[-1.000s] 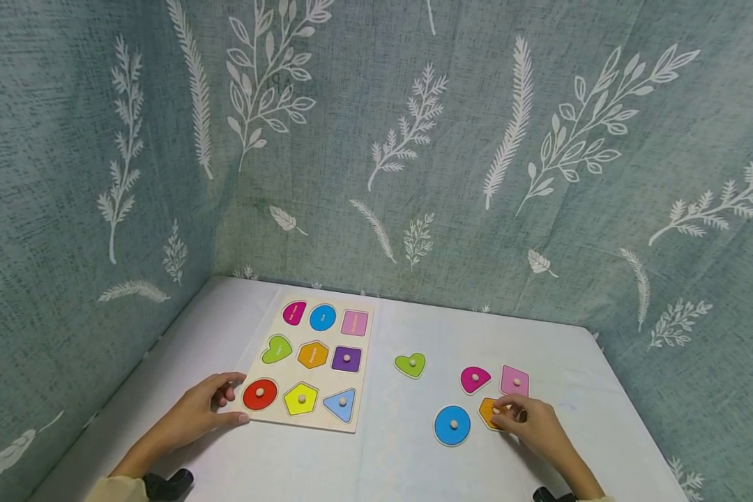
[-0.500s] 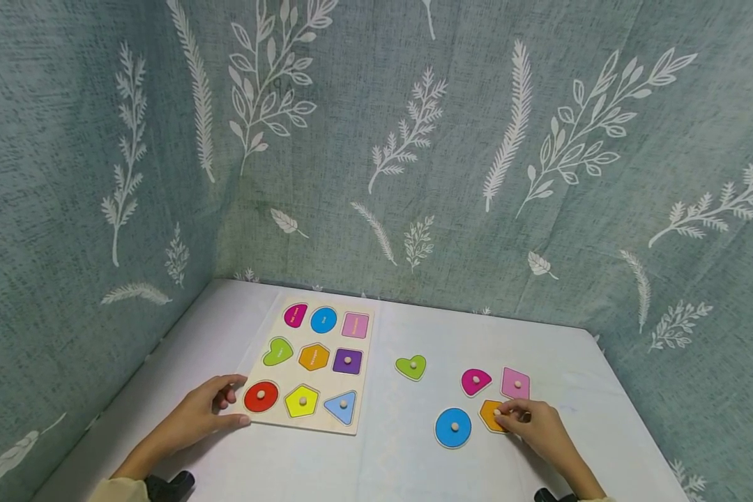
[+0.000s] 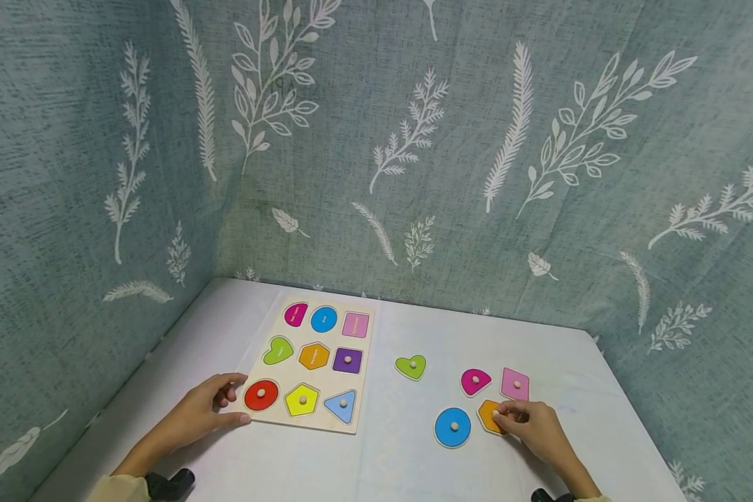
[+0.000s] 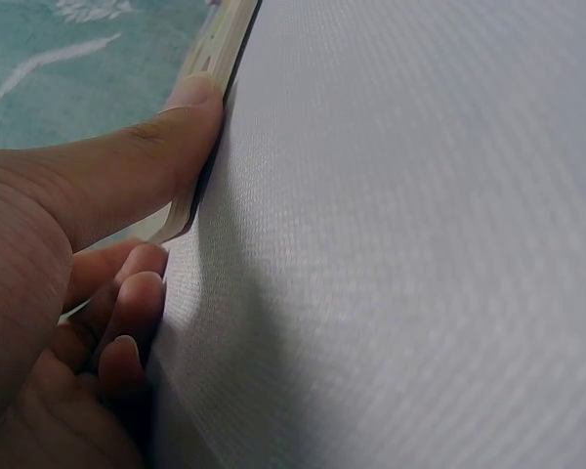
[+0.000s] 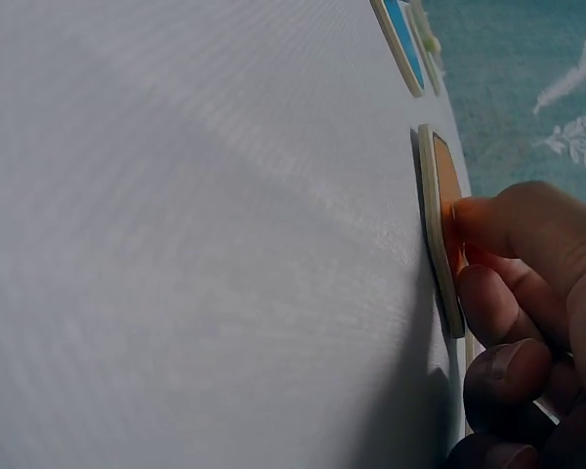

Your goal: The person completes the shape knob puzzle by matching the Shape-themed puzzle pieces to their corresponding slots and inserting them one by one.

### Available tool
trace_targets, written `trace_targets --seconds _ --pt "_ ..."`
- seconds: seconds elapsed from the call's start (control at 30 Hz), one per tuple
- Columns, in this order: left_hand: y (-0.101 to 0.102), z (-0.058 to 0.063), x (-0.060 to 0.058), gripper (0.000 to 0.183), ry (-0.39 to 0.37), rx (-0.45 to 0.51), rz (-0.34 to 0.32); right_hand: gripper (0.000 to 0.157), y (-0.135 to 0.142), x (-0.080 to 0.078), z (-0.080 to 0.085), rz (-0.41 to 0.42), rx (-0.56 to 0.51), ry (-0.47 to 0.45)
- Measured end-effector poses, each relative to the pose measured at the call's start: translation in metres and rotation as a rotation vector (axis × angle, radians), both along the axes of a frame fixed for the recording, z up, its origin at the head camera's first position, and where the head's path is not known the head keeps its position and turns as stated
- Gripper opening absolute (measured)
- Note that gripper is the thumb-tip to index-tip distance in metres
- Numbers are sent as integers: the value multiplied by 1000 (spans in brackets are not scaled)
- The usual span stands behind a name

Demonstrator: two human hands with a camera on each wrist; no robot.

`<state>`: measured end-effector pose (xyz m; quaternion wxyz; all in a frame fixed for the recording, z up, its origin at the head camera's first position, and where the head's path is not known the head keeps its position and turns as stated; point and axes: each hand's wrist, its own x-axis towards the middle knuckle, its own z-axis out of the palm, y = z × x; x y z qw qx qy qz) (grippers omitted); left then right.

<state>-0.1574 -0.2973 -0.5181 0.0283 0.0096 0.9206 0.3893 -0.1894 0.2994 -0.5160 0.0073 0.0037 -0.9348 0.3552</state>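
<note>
While right grip (image 3: 530, 425) pinches orange hexagon (image 3: 486, 417), board (image 3: 332, 381) holds four pieces (image 3: 302, 401).

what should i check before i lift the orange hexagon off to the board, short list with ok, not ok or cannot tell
1. Right hand has the hexagon: ok, thumb and fingertip pinch it.
2. Left hand at the board: ok, its thumb touches the edge near a corner.
3. Hexagon slot free: ok, no knobbed piece sits in it.
4. Hexagon raised off the table: cannot tell.
5. Room to slide it flat straight left: not ok, the blue circle lies right beside it; lifting looks safer.
</note>
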Motion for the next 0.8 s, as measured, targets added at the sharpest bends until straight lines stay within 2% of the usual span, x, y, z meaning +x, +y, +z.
trace_targets --seconds 0.33,0.53,0.8 --pt "2 1 0 88 -26 1 15 14 -6 2 1 7 -75 -22" --pt "2 2 1 87 -18 -2 10 14 -11 0 4 27 -75 -6" --pt "1 3 1 88 0 0 6 17 -20 -3 9 47 -130 -3"
